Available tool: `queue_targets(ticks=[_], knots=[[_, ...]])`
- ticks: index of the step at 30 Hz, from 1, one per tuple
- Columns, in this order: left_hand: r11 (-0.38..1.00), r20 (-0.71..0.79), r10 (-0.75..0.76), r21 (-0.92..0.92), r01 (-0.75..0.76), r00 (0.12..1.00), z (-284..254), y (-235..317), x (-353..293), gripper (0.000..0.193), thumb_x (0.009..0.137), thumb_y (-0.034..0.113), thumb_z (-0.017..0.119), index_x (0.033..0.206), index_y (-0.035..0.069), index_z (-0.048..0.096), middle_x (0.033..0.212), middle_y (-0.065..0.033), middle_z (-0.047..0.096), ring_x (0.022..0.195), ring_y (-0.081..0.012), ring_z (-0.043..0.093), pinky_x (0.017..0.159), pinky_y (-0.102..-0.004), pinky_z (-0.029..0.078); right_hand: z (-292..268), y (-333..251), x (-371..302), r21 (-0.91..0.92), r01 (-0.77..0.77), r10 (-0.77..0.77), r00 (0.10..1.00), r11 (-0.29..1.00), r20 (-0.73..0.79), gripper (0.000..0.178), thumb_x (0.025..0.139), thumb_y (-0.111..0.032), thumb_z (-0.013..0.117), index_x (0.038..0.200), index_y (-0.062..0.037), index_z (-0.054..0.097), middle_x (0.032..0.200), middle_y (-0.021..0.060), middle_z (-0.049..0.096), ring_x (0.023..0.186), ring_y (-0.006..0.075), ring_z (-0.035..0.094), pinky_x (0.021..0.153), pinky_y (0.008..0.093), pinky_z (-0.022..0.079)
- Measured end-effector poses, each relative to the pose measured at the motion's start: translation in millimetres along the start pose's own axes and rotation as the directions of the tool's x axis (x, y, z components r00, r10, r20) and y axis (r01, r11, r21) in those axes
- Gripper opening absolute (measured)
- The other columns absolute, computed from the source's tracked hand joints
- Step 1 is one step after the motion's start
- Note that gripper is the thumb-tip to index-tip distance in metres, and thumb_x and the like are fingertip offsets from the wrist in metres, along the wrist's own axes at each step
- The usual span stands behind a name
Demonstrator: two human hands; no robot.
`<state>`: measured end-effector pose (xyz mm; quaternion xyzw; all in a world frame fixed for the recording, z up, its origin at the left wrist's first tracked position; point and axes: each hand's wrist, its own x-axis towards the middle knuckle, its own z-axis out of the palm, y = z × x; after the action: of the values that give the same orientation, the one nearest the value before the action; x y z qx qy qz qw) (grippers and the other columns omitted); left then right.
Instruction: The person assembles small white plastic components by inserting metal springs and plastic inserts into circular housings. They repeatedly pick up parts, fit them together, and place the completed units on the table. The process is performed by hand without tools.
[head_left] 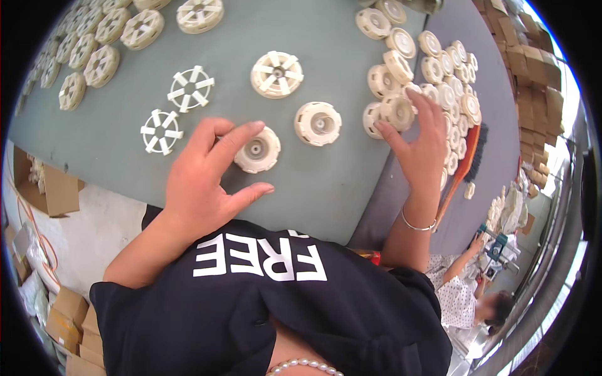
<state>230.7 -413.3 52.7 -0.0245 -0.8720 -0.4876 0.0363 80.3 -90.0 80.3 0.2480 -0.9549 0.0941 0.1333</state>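
My left hand (pixel 204 172) is spread with thumb and fingers apart around the near side of a cream round plastic housing (pixel 266 150); its fingertips overlap the housing's upper edge, and the thumb is clear of it. My right hand (pixel 419 147) grips another cream round housing (pixel 397 111) between thumb and fingers, at the edge of a pile of similar parts. A third round housing (pixel 318 123) with a clear centre sits between my hands. Farther back lies a housing (pixel 276 74) topped by a six-spoked ring. Two loose six-spoked rings (pixel 190 88) (pixel 161 131) rest beyond my left hand.
Rows of spoked round parts (pixel 113 25) cover the far left of the grey-green table (pixel 301 188). Many cream discs (pixel 448 94) are heaped at right, beside an orange-handled brush (pixel 465 166). Cardboard boxes (pixel 66 319) stand lower left. Another person (pixel 461 301) works at lower right.
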Motion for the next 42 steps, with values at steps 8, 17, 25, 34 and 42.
queue_targets(ticks=[8,17,25,34,42], knots=[[0.990,-0.065,0.051,0.133,-0.042,0.997,0.9,-12.5,6.6,0.064,0.075,0.018,0.093,0.135,0.011,0.070,0.119,-0.0095,0.058,0.096,-0.0254,0.062,0.077,-0.0363,0.054,-9.5,-7.7,-38.9,0.531,-0.204,0.197,0.978,0.822,0.069,0.064,0.075,-0.018,0.091,0.134,-0.0069,0.068,0.123,0.0119,0.072,0.113,0.0319,0.068,0.096,0.0465,0.056],[0.984,-0.119,0.057,0.172,-0.036,0.991,6.4,-18.0,-1.3,0.075,0.081,0.021,0.089,0.150,0.009,0.061,0.133,-0.0093,0.058,0.102,-0.0187,0.060,0.082,-0.0332,0.053,-0.2,-42.5,-68.9,0.560,0.087,-0.148,0.987,0.824,0.064,0.052,0.089,-0.028,0.085,0.134,-0.0062,0.069,0.132,0.0141,0.071,0.124,0.0332,0.065,0.107,0.0426,0.051],[0.466,0.309,-0.295,-0.779,0.419,0.904,-10.9,12.7,-23.8,0.052,0.102,0.006,0.049,0.153,0.001,0.055,0.139,-0.0137,0.061,0.109,-0.0174,0.066,0.097,-0.0336,0.056,10.4,-49.3,-62.1,0.335,-0.044,0.054,0.998,0.941,-0.021,0.047,0.090,-0.025,0.084,0.132,-0.0076,0.073,0.131,0.0156,0.071,0.126,0.0359,0.064,0.108,0.0465,0.052],[0.556,0.429,-0.001,-0.750,0.357,0.903,-6.9,61.9,-43.2,0.062,0.109,0.009,0.054,0.167,0.003,0.033,0.143,-0.0184,0.064,0.126,-0.0231,0.067,0.100,-0.0362,0.058,-20.8,-126.7,-66.9,0.768,0.259,-0.260,0.958,0.585,-0.126,0.037,0.081,-0.017,0.090,0.116,-0.0087,0.078,0.110,0.0086,0.075,0.104,0.0286,0.069,0.092,0.0396,0.054],[0.909,-0.030,0.176,-0.378,-0.174,0.984,6.3,58.6,-50.4,0.034,0.094,-0.004,0.079,0.126,0.000,0.068,0.110,-0.0078,0.075,0.095,-0.0119,0.074,0.083,-0.0259,0.061,-24.1,-130.2,-93.0,0.973,-0.151,-0.034,0.987,0.175,0.159,0.030,0.087,-0.008,0.086,0.115,-0.0010,0.076,0.103,0.0097,0.076,0.091,0.0204,0.073,0.083,0.0310,0.058]])
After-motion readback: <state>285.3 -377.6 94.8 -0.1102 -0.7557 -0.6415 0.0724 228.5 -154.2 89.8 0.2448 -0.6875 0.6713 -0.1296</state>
